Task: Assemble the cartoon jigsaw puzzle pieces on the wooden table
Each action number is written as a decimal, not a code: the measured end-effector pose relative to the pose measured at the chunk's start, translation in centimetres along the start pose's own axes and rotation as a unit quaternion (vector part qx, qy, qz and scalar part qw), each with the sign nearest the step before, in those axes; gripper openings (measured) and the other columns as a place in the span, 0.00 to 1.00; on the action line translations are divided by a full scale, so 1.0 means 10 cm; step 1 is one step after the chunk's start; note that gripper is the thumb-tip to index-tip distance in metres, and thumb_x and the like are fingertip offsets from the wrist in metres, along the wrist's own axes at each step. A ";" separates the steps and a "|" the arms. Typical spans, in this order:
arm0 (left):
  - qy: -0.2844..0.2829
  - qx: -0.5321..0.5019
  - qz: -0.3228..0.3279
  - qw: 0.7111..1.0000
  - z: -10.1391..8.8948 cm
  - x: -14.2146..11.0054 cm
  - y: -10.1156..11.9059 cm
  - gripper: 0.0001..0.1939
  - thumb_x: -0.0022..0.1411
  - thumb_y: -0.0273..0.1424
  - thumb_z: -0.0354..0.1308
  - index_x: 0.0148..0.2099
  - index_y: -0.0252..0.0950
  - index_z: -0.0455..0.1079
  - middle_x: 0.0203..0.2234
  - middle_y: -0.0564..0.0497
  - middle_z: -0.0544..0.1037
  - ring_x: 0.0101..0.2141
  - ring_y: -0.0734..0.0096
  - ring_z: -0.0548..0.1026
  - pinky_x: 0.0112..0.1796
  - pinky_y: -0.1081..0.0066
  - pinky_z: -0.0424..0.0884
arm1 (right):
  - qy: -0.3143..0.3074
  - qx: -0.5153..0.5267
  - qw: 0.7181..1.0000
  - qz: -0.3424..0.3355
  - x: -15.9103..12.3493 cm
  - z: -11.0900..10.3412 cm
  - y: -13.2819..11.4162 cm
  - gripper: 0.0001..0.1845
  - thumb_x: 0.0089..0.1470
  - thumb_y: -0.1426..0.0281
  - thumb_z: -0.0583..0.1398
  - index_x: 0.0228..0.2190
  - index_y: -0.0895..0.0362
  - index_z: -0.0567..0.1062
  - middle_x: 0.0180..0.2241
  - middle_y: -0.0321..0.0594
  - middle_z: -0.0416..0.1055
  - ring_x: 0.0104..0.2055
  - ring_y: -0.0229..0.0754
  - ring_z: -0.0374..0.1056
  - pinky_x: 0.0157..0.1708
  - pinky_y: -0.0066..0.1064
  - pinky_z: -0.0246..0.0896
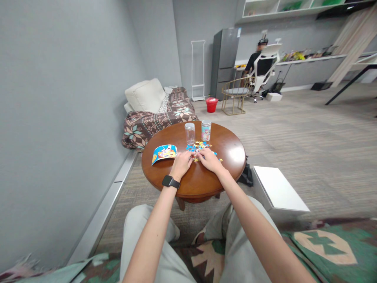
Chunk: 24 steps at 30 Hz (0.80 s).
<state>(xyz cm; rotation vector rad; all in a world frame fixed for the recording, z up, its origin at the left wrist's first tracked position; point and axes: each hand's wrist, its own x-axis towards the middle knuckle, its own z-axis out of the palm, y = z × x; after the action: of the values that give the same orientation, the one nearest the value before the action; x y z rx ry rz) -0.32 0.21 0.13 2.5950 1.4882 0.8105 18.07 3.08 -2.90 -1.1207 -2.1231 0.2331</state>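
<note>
My left hand [183, 162], a black watch [171, 181] on its wrist, and my right hand [208, 158] come close together over the table. Their fingertips are pinched on small jigsaw puzzle pieces; the exact pieces are mostly hidden by the fingers. A loose heap of blue, yellow and pink puzzle pieces [200, 146] lies just beyond my fingers, with a few strays by my right hand. To the left rests a curled picture sheet [165, 152]. Behind the heap stand a clear jar [190, 134] with a silver lid and a printed jar [206, 131].
The round wooden table [229, 151] is before my knees. A white box [279, 186] sits on the floor at right. Farther off are a covered couch [159, 118], a red bucket [211, 105], a gold-framed chair [235, 92], a fridge [225, 63] and a seated person [253, 61].
</note>
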 end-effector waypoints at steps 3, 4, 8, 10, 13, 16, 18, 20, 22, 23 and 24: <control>0.008 0.013 -0.022 1.000 0.01 0.00 -0.02 0.14 0.65 0.20 0.54 0.49 0.38 0.72 0.45 0.46 0.81 0.48 0.60 0.77 0.49 0.60 0.69 | 0.016 0.001 1.000 0.015 -0.01 0.02 0.02 0.12 0.63 0.73 0.54 0.31 0.55 0.76 0.35 0.44 0.74 0.44 0.46 0.67 0.49 0.39 0.62; 0.010 0.016 -0.026 0.999 0.01 0.00 -0.02 0.13 0.64 0.20 0.55 0.49 0.38 0.72 0.45 0.46 0.81 0.48 0.59 0.77 0.49 0.60 0.69 | 0.019 0.003 1.000 0.016 -0.01 0.02 0.03 0.12 0.62 0.74 0.54 0.31 0.55 0.76 0.36 0.44 0.74 0.44 0.46 0.67 0.49 0.39 0.63; 0.015 0.025 -0.033 0.999 0.02 -0.01 -0.04 0.10 0.64 0.22 0.57 0.47 0.37 0.72 0.42 0.46 0.80 0.45 0.58 0.77 0.48 0.60 0.68 | 0.022 0.006 1.000 0.014 -0.03 0.02 0.03 0.09 0.60 0.74 0.56 0.32 0.54 0.76 0.37 0.44 0.74 0.45 0.47 0.68 0.50 0.39 0.63; 0.015 0.028 -0.034 0.999 0.02 -0.01 -0.04 0.08 0.64 0.23 0.58 0.46 0.37 0.71 0.41 0.46 0.80 0.45 0.58 0.77 0.48 0.61 0.68 | 0.024 0.005 1.000 0.018 -0.03 0.02 0.03 0.08 0.60 0.73 0.57 0.32 0.55 0.77 0.37 0.44 0.74 0.45 0.47 0.68 0.50 0.39 0.63; 0.015 0.033 -0.034 0.999 0.02 -0.02 -0.04 0.07 0.64 0.24 0.57 0.45 0.37 0.71 0.41 0.46 0.80 0.45 0.58 0.76 0.48 0.61 0.68 | 0.026 0.005 0.999 0.019 -0.03 0.03 0.02 0.07 0.59 0.72 0.58 0.32 0.55 0.77 0.36 0.44 0.74 0.44 0.47 0.68 0.50 0.39 0.64; 0.016 0.037 -0.037 0.998 0.01 -0.01 -0.02 0.06 0.65 0.25 0.57 0.45 0.36 0.71 0.41 0.45 0.79 0.45 0.57 0.76 0.48 0.60 0.68 | 0.028 0.004 0.999 0.014 -0.03 0.03 0.01 0.07 0.58 0.71 0.59 0.31 0.55 0.77 0.36 0.43 0.74 0.44 0.47 0.68 0.50 0.40 0.64; 0.019 0.041 -0.038 0.998 0.00 -0.01 0.00 0.05 0.66 0.26 0.56 0.44 0.36 0.71 0.41 0.45 0.78 0.44 0.57 0.75 0.48 0.60 0.68 | 0.029 0.003 1.000 0.013 -0.03 0.03 0.00 0.07 0.58 0.70 0.60 0.30 0.55 0.77 0.36 0.44 0.74 0.43 0.47 0.67 0.49 0.40 0.64; 0.020 0.044 -0.040 0.998 0.00 -0.01 0.01 0.05 0.66 0.27 0.55 0.44 0.36 0.71 0.41 0.45 0.78 0.45 0.58 0.75 0.49 0.60 0.68 | 0.027 0.001 1.000 0.014 -0.03 0.02 -0.01 0.07 0.58 0.70 0.60 0.30 0.55 0.77 0.35 0.44 0.74 0.43 0.47 0.67 0.48 0.41 0.64; 0.010 0.045 -0.046 0.998 0.01 -0.01 0.01 0.06 0.65 0.26 0.55 0.44 0.36 0.71 0.42 0.45 0.77 0.45 0.59 0.75 0.49 0.61 0.68 | 0.024 0.000 1.000 0.017 -0.03 0.01 -0.02 0.07 0.58 0.70 0.60 0.29 0.55 0.78 0.36 0.45 0.74 0.43 0.48 0.67 0.48 0.41 0.64; 0.001 0.045 -0.048 0.998 0.02 -0.01 0.01 0.06 0.65 0.25 0.55 0.43 0.36 0.71 0.42 0.45 0.77 0.45 0.59 0.74 0.49 0.61 0.68 | 0.021 0.001 1.000 0.018 -0.03 0.00 -0.02 0.07 0.58 0.70 0.59 0.29 0.55 0.78 0.36 0.45 0.74 0.43 0.48 0.67 0.48 0.41 0.64; -0.007 0.044 -0.049 0.998 0.03 -0.01 0.01 0.06 0.64 0.24 0.55 0.42 0.36 0.71 0.42 0.45 0.77 0.45 0.59 0.74 0.50 0.61 0.68 | 0.020 0.002 1.000 0.019 -0.03 0.00 -0.02 0.08 0.58 0.70 0.59 0.29 0.55 0.77 0.36 0.46 0.74 0.43 0.48 0.67 0.48 0.41 0.64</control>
<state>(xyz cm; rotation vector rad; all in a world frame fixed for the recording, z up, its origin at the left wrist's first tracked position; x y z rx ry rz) -0.19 0.13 -0.11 2.5581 1.6699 0.7310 18.06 2.69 -2.96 -1.1546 -2.0677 0.2308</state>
